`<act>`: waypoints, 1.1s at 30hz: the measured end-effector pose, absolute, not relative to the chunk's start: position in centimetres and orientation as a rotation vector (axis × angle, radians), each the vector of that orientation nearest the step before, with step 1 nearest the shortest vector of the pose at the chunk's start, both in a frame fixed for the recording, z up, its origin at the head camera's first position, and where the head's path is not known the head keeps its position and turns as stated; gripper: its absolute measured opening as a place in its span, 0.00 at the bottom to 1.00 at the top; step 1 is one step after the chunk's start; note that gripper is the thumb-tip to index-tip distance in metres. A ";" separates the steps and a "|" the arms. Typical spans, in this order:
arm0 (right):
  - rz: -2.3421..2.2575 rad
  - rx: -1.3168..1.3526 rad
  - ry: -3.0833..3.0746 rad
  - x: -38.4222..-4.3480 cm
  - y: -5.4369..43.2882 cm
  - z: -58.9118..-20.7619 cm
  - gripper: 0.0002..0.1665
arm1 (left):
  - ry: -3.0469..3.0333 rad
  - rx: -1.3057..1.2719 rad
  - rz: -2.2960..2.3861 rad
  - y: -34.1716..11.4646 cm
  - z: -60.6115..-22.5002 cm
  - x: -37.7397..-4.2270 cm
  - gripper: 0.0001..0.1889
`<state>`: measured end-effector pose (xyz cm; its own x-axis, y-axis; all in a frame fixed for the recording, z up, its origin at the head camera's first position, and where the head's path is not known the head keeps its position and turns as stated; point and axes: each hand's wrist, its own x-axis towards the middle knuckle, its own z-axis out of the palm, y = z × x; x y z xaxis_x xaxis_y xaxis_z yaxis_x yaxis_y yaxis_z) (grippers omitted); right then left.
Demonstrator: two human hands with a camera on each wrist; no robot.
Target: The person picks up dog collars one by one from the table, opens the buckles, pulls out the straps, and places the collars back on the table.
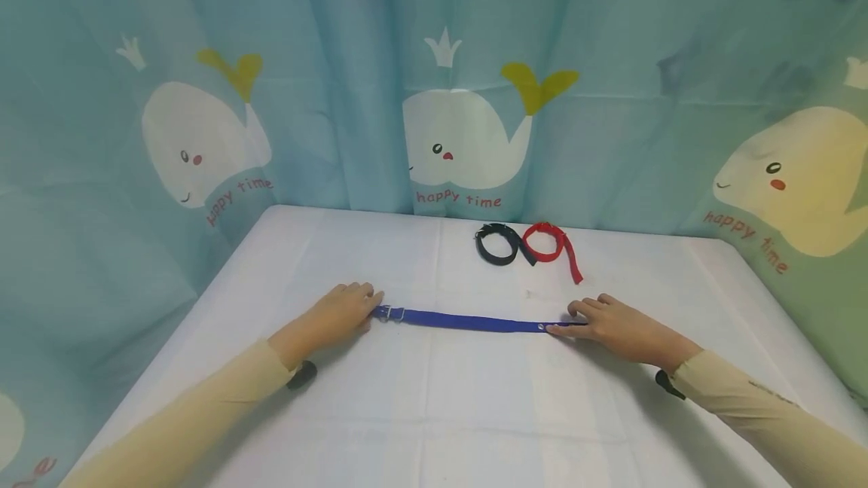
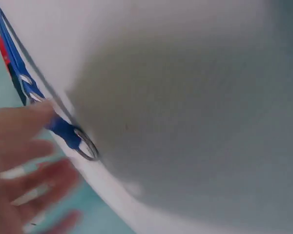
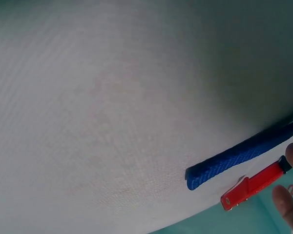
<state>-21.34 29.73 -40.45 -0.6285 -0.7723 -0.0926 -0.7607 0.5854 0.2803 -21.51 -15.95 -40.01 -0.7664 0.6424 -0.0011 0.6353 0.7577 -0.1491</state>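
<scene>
The blue strap (image 1: pixel 468 321) is stretched almost straight between my two hands, over the white tabletop (image 1: pixel 475 405). My left hand (image 1: pixel 344 312) pinches it beside the metal buckle (image 1: pixel 386 312), the other fingers loosely spread; a rounded metal ring (image 2: pixel 92 145) sticks out past them. My right hand (image 1: pixel 620 328) pinches close to the plain end, its fingers half curled. I think I should pull evenly and gently, so the flexible, woven band lies flat without twisting. Beyond it, a black collar (image 1: pixel 498 262) and a red collar (image 1: pixel 566 247) lie curled in round loops.

Curtained-off space: whale-print curtain (image 1: pixel 366 96) (reading "happy time") behind white table (image 1: pixel 475 398).
</scene>
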 end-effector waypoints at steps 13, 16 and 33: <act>-0.423 1.326 -2.774 -21.4 29.5 -40.6 0.39 | -2.828 -1.276 0.178 -14.6 -39.4 -20.5 0.14; -0.433 1.327 -2.752 -21.4 29.4 -40.4 0.38 | -2.887 -1.247 0.102 -14.2 -38.9 -21.0 0.11; -0.314 1.314 -2.396 -31.6 23.5 -38.3 0.15 | -2.797 -1.219 0.229 -2.3 -36.5 -32.9 0.15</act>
<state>-31.58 23.46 -38.31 -0.4852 -0.8444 0.2271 -0.7573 0.5356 0.3737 -32.93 -2.28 -36.55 -0.6798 0.7332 0.0154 0.7209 0.6720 -0.1693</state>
